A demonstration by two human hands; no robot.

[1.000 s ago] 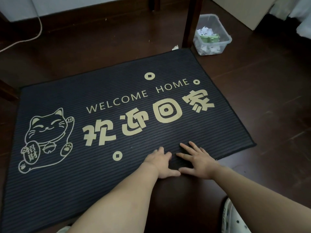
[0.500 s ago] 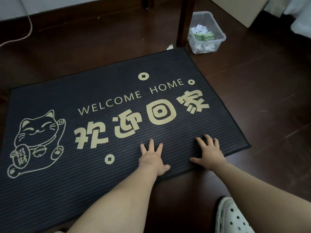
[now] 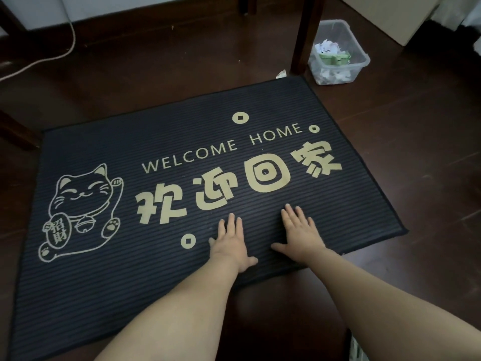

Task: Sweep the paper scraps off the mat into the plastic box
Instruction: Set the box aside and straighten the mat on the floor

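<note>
A dark striped mat (image 3: 156, 269) with gold "WELCOME HOME" lettering and a cat drawing lies on the dark wooden floor. My left hand (image 3: 231, 243) and my right hand (image 3: 299, 233) both lie flat on the mat near its front edge, fingers straight and pointing away from me. Neither holds anything. Beyond the mat's far right corner stands a clear plastic box (image 3: 360, 67) holding white paper scraps (image 3: 328, 48) and something green. One small scrap (image 3: 281, 73) lies on the floor just past the mat's far edge.
A dark wooden furniture leg (image 3: 305, 35) stands between the mat's far corner and the box. A pale cable (image 3: 52, 57) runs over the floor at the far left. A cardboard-coloured panel (image 3: 390, 14) leans at the far right.
Both hands have slid forward on the mat, farther from its front edge, with the fingers now closer together. The view has shifted slightly.
</note>
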